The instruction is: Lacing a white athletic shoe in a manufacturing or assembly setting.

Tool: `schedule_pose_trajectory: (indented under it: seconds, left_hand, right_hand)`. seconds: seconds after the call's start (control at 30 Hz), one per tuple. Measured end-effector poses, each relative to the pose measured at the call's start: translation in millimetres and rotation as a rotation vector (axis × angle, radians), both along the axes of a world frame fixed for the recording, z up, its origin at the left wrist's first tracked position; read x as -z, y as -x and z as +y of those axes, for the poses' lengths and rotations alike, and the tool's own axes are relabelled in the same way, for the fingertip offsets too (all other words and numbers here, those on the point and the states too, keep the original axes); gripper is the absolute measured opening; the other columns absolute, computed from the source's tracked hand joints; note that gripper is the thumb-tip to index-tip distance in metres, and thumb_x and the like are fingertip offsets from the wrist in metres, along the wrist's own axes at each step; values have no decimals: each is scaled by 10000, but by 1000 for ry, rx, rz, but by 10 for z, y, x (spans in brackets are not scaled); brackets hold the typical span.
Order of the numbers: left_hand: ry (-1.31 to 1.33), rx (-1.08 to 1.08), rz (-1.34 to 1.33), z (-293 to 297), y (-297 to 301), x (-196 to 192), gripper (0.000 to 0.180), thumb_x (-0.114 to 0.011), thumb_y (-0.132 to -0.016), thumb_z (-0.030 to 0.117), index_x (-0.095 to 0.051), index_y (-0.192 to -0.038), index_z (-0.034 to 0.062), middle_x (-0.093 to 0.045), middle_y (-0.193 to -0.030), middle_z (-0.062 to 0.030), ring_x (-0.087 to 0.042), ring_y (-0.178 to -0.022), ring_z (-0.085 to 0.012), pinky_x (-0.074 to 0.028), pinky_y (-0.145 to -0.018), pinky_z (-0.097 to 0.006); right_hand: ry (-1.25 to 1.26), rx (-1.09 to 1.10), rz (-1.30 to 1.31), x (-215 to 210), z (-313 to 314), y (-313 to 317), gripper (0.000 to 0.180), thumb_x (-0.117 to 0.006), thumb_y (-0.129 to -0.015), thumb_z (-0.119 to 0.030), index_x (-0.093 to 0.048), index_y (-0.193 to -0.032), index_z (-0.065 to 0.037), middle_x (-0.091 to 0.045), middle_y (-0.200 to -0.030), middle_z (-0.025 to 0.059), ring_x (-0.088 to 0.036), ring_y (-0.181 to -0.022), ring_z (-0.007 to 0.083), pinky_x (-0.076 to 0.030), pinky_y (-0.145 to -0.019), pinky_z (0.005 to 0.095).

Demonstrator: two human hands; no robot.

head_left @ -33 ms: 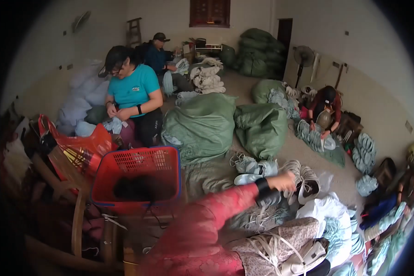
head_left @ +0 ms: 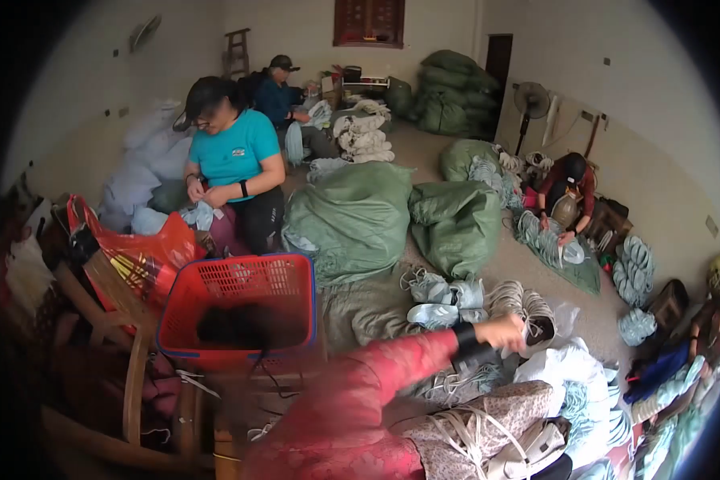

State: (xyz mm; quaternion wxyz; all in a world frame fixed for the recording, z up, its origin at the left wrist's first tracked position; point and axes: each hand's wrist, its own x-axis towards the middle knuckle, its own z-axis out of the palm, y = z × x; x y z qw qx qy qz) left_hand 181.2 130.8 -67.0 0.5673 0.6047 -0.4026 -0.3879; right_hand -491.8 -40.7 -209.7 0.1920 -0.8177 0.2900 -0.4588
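My left hand (head_left: 500, 330) reaches out to the right in a red patterned sleeve, a black band at the wrist. Its fingers are bent together, and something thin and pale shows at their tips, too small to name. Just beyond the hand lie coiled bundles of pale straps (head_left: 507, 299). More loose white straps (head_left: 474, 428) rest on the floral cloth (head_left: 520, 398) over my lap, beside a beige shoe-like item (head_left: 528, 456). My right hand is out of view.
To the left stands a red plastic basket (head_left: 252, 276) with something dark inside, near a wooden frame (head_left: 138, 384). Large green sacks (head_left: 352, 216) lie ahead. A white bag (head_left: 564, 364) with light-blue cords sits at right. Several people work around the room.
My left hand has moved a little to the right and shows more sharply. The view has shifted slightly. The co-workers keep nearly the same poses.
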Motion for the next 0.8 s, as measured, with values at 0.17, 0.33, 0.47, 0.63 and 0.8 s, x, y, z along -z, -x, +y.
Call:
schedule_pose_trajectory:
  seconds: [0.17,0.33,0.47,0.63,0.8]
  left_hand:
    - [32,270,66,-123,1166,-16,139,-568,-892,79,-629,-972,-16,-700,-827,-102,-683,-600,-156,-470,-451,-269]
    - [127,406,-195,-295,1558,-192,188,-530,-942,131,-658,-895,2,-705,-834,-76,-659,-571,-153,-493,-501,-287]
    - [637,291,-150,-373,1484,-160,192,-534,-922,125,-653,-1010,2,-690,-841,-67,-625,-698,-170,-521,-697,-313]
    - [114,254,-184,-321,1486,-566,177,-597,-976,120,-720,-997,-5,-715,-862,-65,-609,-697,-54,-456,-583,-195]
    - [-32,298,-207,-267,1901,25,184,-589,-987,161,-691,-980,8,-702,-841,-33,-608,-733,-52,-473,-631,-218]
  right_hand:
    - [-299,-102,-74,-599,-291,-791,251,-457,-956,-109,-596,-1105,39,-611,-1097,157,-583,-970,298,-471,-865,409]
    - [-703,-14,-114,-659,-50,-1332,287,-437,-975,-58,-535,-1214,66,-532,-1297,204,-523,-1186,323,-409,-1038,476]
    - [-806,-41,-156,-759,352,-1655,323,-538,-991,-203,-564,-1181,57,-628,-1220,199,-632,-1114,283,-531,-929,407]
    - [-677,32,-131,-1004,572,-2082,114,-639,-939,-75,-652,-1012,11,-698,-937,66,-648,-853,137,-498,-759,258]
    - [-644,14,40,-1060,823,-1892,101,-617,-916,-13,-644,-1013,-7,-680,-850,85,-654,-774,134,-506,-689,263]
